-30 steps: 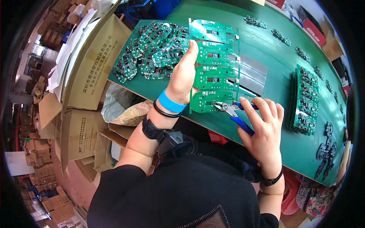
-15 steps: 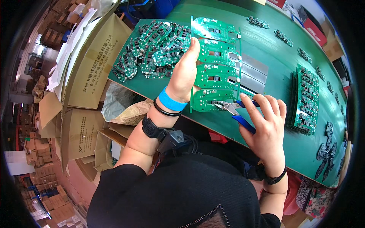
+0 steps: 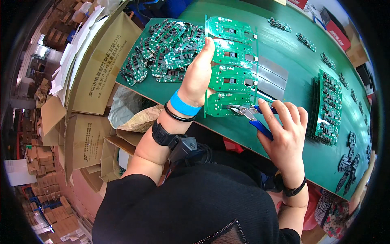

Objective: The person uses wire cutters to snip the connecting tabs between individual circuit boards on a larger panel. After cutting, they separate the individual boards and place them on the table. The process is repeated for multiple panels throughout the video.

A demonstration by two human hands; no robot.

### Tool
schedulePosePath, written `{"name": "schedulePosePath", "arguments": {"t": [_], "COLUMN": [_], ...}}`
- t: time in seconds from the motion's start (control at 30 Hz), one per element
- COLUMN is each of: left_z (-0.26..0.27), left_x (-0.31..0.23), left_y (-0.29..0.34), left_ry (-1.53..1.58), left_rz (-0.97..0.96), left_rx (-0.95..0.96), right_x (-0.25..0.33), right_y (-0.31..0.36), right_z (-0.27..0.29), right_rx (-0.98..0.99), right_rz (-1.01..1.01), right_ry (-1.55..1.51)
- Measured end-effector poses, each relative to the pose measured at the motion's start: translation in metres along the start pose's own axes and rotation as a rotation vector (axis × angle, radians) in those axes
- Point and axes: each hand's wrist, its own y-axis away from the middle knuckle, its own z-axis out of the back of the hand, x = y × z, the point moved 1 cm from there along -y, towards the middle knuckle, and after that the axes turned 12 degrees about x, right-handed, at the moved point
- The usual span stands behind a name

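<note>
My left hand grips the left edge of a green circuit board panel made of several joined boards, its thumb on top and the other fingers hidden underneath. In my right hand is a pair of blue-handled side cutters. Their jaws rest over the board nearest me, by a dark part near its middle; whether the tips touch it I cannot tell. Beyond my left hand lies a heap of loose circuit boards.
A stack of circuit board panels stands right on the green table. Small boards form a row along the far side. A grey metal plate lies behind the panel. Cardboard boxes crowd the left side.
The panel has shifted very slightly away from me with my left hand. The cutter jaws have moved a little on the nearest board, and the handles remain in my right hand.
</note>
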Motion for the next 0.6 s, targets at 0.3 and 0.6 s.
{"name": "schedulePosePath", "arguments": {"t": [0.3,0.6], "left_z": [-0.001,0.002], "left_x": [-0.003,-0.001], "left_y": [0.002,0.009], "left_ry": [-0.052,-0.013], "left_rz": [0.008,0.021], "left_rx": [-0.049,-0.046], "right_x": [-0.003,-0.007], "right_y": [0.001,0.003], "right_z": [-0.01,-0.011], "right_rx": [-0.06,-0.156], "right_rz": [0.041,-0.01], "right_ry": [-0.027,-0.177]}}
